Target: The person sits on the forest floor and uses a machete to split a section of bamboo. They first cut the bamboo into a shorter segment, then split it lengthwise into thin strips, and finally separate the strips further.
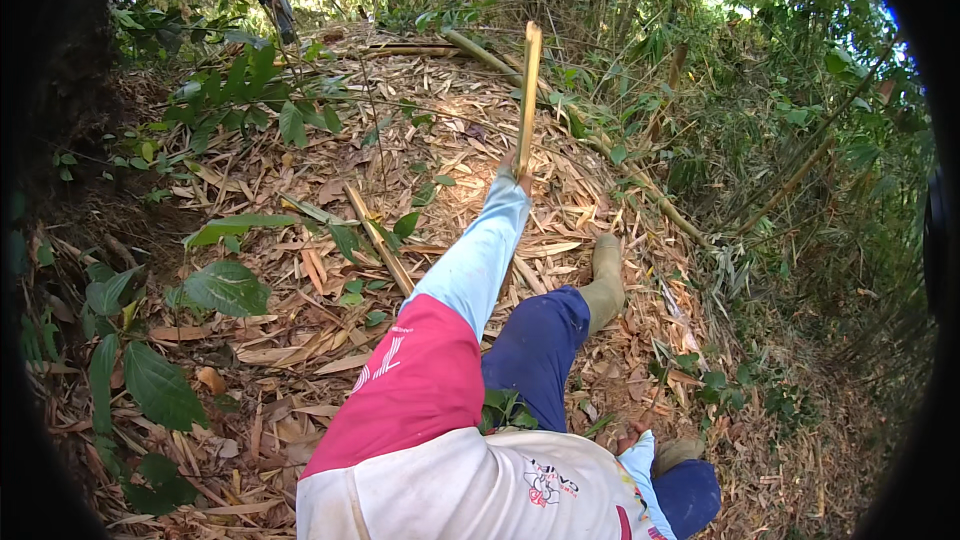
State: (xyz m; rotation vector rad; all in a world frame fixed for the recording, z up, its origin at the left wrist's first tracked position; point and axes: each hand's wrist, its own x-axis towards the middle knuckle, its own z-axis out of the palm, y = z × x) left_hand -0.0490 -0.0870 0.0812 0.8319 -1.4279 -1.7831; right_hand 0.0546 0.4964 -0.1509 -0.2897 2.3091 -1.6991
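White shirt [450, 485] nearest; left hand [519, 172] grips a bamboo stick [529, 100] upright; right hand [632, 437] barely visible, grip unclear.

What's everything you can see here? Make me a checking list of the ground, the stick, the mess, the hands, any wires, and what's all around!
Surface: sloping forest ground covered in dry leaves and bamboo husks.
Job's things: a split bamboo stick, held upright; its lower end is in the left hand.
Clutter: a cut bamboo piece lies on the leaf litter; longer bamboo poles lie further up the slope.
Hands: left hand stretched forward, closed around the stick. Right hand low by the hip, mostly hidden; grip cannot be told.
Cables: nothing seen.
Surroundings: green leafy plants on the left, bamboo thicket on the right; the person's rubber boot stands on the litter.
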